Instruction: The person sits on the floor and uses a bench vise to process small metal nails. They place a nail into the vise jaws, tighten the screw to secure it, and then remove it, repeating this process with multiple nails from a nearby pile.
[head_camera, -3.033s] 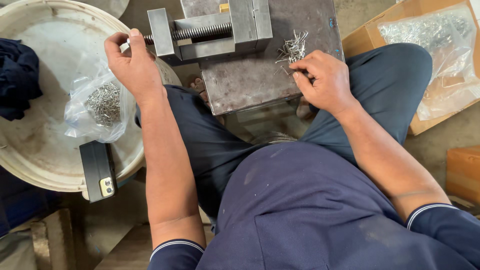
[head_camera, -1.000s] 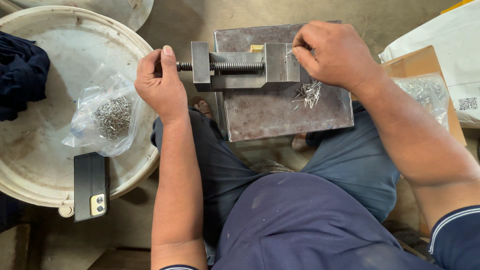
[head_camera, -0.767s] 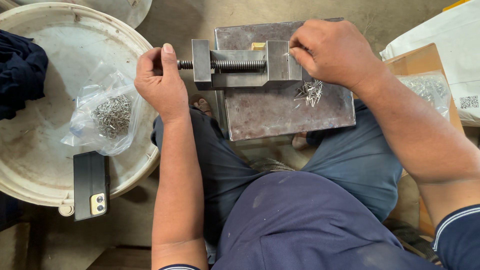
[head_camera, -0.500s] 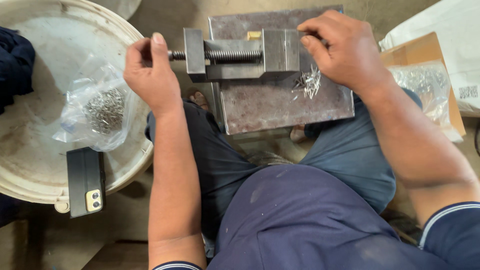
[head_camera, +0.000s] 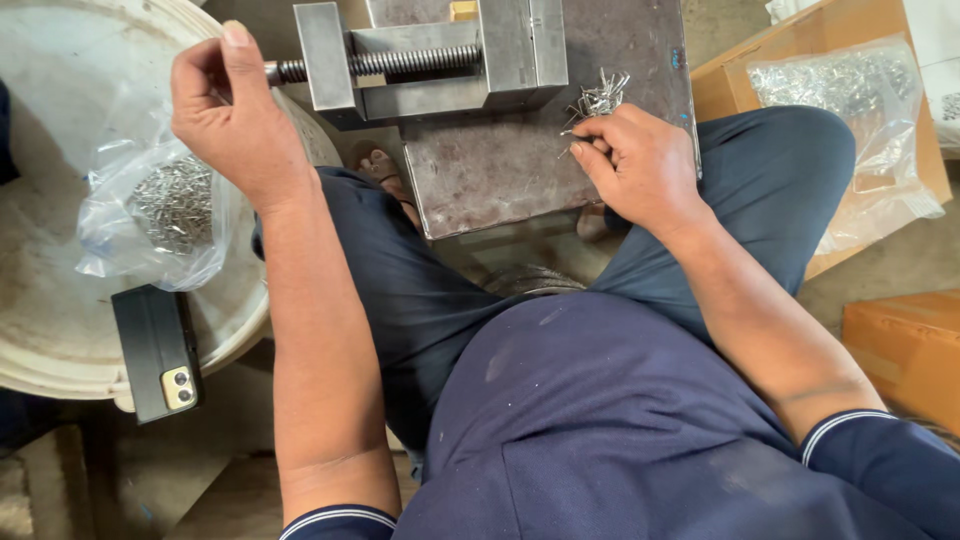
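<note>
Grey steel vise (head_camera: 440, 65) with threaded screw sits on a rusty plate (head_camera: 520, 170); left hand (head_camera: 235, 120) grips its handle, right hand (head_camera: 640, 165) fingers pinch thin shiny metal pins (head_camera: 598, 98).

we record soft, even daylight across the scene, moderately bright, with no single source that we can place. shadows are weak and diffuse: a dim band lies under the metal plate (head_camera: 540, 150) on its near side. mild glare shows on the clear bag (head_camera: 165, 215) at left and on the second bag (head_camera: 850, 110) at far right. focus is fairly sharp at centre; the left hand (head_camera: 235, 110) looks slightly soft. the corners stretch a little.
</note>
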